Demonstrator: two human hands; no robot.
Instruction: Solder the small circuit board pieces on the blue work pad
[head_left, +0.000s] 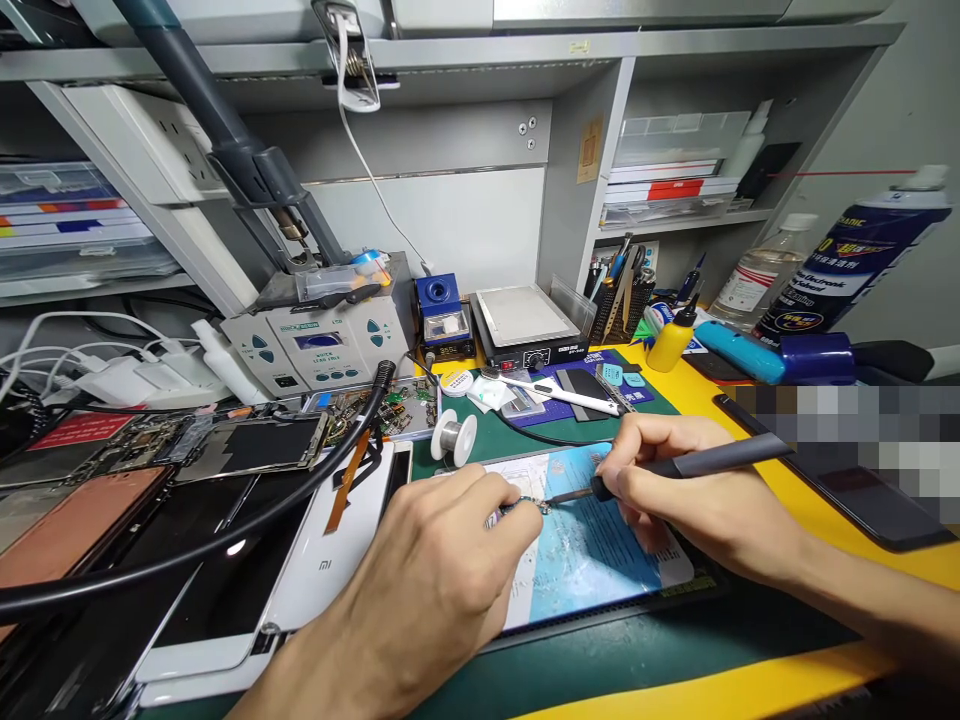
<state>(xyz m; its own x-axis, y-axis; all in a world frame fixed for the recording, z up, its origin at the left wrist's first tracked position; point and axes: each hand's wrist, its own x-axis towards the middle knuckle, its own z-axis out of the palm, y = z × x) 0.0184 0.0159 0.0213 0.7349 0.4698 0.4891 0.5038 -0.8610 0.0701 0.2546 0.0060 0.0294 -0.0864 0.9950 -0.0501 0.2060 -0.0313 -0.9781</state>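
My left hand [450, 560] has its fingers closed on the edge of a small circuit board [536, 506], part of which they cover. Pinched like a pen in my right hand [690, 490] is a soldering iron [720, 458] with a dark grey handle. Its thin tip points left and reaches the board or just above it; contact is too small to tell. Under both hands lies a glossy blue and white printed sheet [600, 570] on a dark pad. A spool of solder wire [454, 438] stands beyond my left hand.
A black hose [300, 520] curves across white phones [337, 560] at left. Behind stand a hot-air station [337, 350], a blue soldering-iron stand [439, 295] and a flat heating plate [525, 315]. At right are a yellow bottle [671, 340], a spray can [847, 260] and a black phone [840, 485].
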